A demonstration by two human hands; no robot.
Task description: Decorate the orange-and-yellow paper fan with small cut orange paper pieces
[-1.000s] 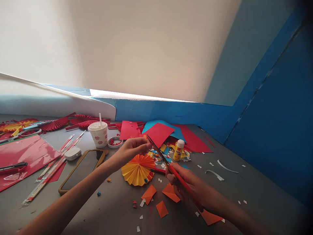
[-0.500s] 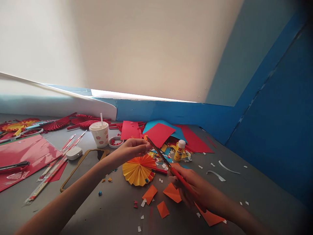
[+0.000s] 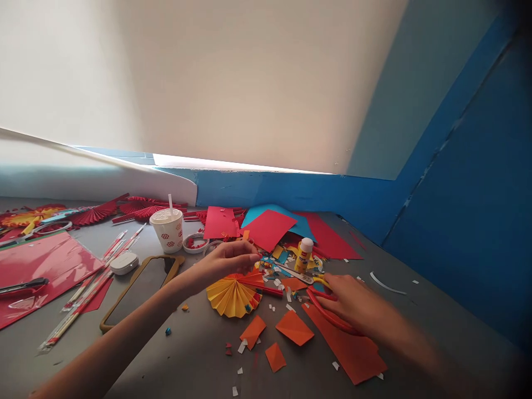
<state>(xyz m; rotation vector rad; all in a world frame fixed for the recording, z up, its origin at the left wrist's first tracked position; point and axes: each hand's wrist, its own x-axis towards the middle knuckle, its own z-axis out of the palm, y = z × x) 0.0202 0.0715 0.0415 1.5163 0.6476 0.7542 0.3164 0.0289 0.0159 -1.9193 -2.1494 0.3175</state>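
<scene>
My left hand (image 3: 230, 257) hangs just above a yellow and orange pleated paper fan (image 3: 235, 296), its fingertips pinched together with nothing clearly between them. My right hand (image 3: 353, 305) is blurred and rests over the looped red handle of a pair of scissors (image 3: 328, 316). Their steel blades (image 3: 295, 272) point left, towards a yellow glue bottle (image 3: 303, 256). Under the hand lies a large orange paper sheet (image 3: 343, 349). Cut orange paper pieces (image 3: 294, 328) lie just below the fan's right side.
A white cup with a straw (image 3: 167, 230), a tape roll (image 3: 194, 243), a tan-framed phone (image 3: 141, 291), a pink plastic sheet (image 3: 45, 266), and red paper fans (image 3: 93, 215) stand left on the grey table (image 3: 415, 316). Red and blue paper sheets (image 3: 269, 229) and scraps lie ahead, before a blue wall (image 3: 299, 194).
My right hand has moved right and down, and the scissors now lie low with blades pointing left instead of being raised towards my left hand. More of the orange sheet shows. My left hand has barely moved.
</scene>
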